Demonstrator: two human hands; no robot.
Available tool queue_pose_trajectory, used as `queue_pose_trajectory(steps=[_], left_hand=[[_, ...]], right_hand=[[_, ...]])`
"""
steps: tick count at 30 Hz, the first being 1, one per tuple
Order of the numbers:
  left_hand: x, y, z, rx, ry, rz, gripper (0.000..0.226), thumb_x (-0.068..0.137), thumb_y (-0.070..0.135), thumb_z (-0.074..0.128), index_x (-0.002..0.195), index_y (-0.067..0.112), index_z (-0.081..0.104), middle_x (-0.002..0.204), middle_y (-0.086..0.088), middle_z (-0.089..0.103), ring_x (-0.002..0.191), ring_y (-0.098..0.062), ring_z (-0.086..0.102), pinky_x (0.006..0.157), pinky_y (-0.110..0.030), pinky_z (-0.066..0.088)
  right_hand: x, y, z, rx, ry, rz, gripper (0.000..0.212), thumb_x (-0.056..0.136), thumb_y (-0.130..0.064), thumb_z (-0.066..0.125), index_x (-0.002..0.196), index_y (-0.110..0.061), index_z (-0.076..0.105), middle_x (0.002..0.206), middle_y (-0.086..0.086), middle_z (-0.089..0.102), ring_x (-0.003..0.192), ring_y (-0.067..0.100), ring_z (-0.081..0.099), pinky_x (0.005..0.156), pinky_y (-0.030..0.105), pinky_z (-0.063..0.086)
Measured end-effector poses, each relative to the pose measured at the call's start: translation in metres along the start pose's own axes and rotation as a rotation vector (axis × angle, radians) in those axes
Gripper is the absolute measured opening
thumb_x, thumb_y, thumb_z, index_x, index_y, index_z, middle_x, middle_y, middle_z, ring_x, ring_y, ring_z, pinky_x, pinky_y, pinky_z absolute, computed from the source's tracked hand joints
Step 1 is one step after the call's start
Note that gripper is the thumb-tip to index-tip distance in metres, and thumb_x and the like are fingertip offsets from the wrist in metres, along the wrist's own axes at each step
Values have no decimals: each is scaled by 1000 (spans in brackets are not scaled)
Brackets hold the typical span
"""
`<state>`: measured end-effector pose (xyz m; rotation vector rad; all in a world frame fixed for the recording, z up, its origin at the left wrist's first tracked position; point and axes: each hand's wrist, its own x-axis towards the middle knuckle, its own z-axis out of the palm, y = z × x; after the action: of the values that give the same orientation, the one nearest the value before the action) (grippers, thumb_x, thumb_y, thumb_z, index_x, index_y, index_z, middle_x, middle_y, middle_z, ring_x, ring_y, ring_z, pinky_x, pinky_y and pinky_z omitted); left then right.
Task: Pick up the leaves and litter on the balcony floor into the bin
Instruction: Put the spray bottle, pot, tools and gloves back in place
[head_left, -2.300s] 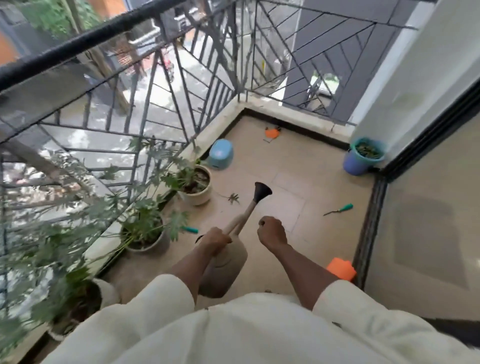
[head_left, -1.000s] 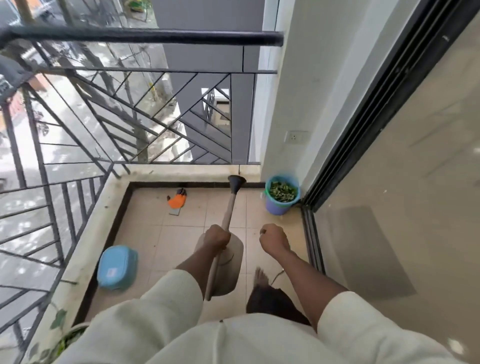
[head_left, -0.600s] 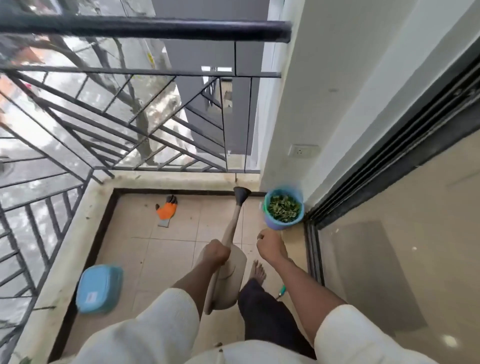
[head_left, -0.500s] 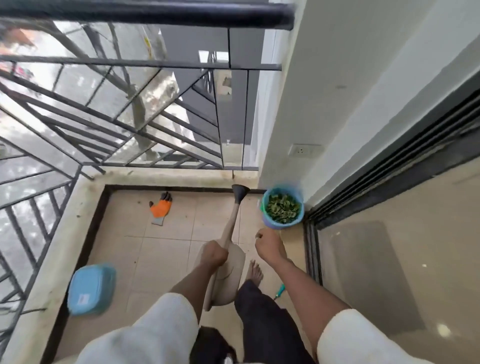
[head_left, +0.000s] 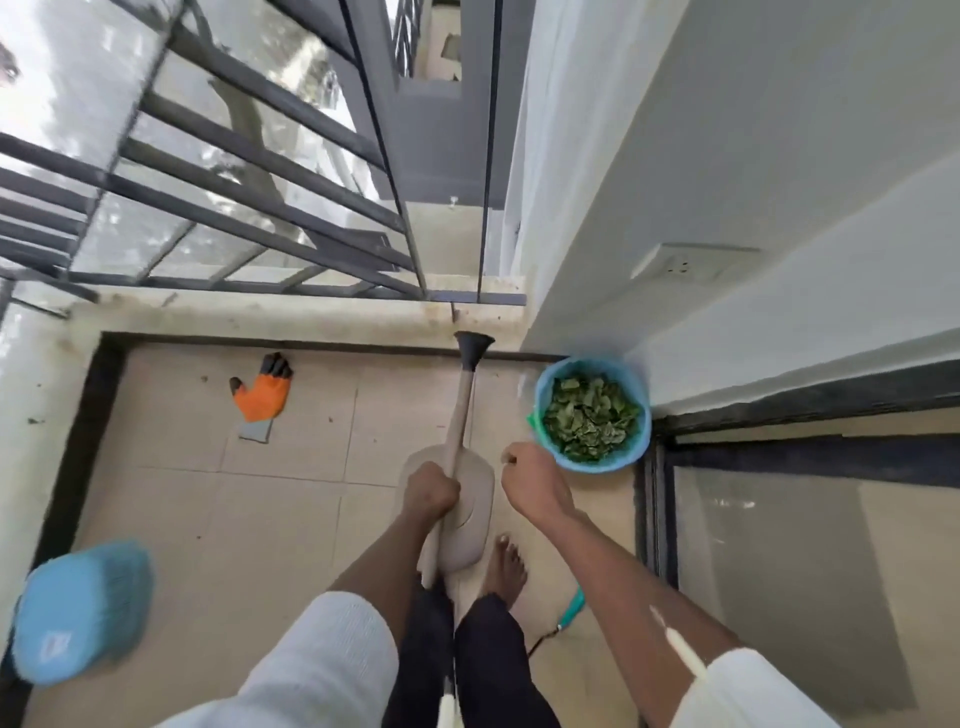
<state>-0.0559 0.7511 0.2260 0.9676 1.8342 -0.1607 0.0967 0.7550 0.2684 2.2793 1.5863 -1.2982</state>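
Note:
A blue bin (head_left: 642, 410) full of green leaves (head_left: 589, 418) stands in the far right corner of the balcony, against the wall. My left hand (head_left: 431, 492) is closed round the handle of a beige watering can (head_left: 462, 512) whose long spout with a black rose (head_left: 474, 347) points toward the far kerb. My right hand (head_left: 532, 480) is a closed fist just left of the bin's near rim; I cannot tell if anything is inside it.
An orange and grey glove (head_left: 260, 397) lies on the tiles at the far left. A blue plastic stool (head_left: 83, 608) sits at the near left. A green-handled tool (head_left: 563, 616) lies by my bare foot (head_left: 503, 569). Metal railing (head_left: 249, 208) ahead, sliding glass door (head_left: 810, 561) right.
I have turned away from the potted plants and walked to the balcony's end. The bin, glove and far kerb are now much closer, and my right fist is beside the bin.

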Motion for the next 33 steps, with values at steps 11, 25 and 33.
queue_pose_trajectory(steps=[11, 25, 33], left_hand=[[133, 31, 29, -53, 13, 8, 31, 87, 10, 52, 114, -5, 60, 111, -19, 63, 100, -34, 61, 69, -30, 43], [152, 42, 46, -189, 10, -10, 21, 88, 12, 54, 106, 3, 60, 98, -12, 66, 81, -23, 59, 50, -26, 36], [143, 24, 44, -150, 12, -4, 26, 91, 10, 51, 115, 1, 54, 100, -9, 57, 85, -21, 54, 51, -22, 34]], right_hand=[[113, 21, 34, -22, 23, -16, 26, 87, -8, 46, 101, -8, 69, 104, 15, 70, 98, 33, 64, 78, 33, 50], [139, 31, 38, -32, 0, 15, 25, 86, -10, 45, 97, -10, 68, 96, 11, 69, 84, 31, 63, 75, 39, 55], [135, 36, 47, -47, -2, 34, 26, 91, -8, 47, 104, -11, 69, 100, 9, 69, 85, 26, 62, 71, 32, 51]])
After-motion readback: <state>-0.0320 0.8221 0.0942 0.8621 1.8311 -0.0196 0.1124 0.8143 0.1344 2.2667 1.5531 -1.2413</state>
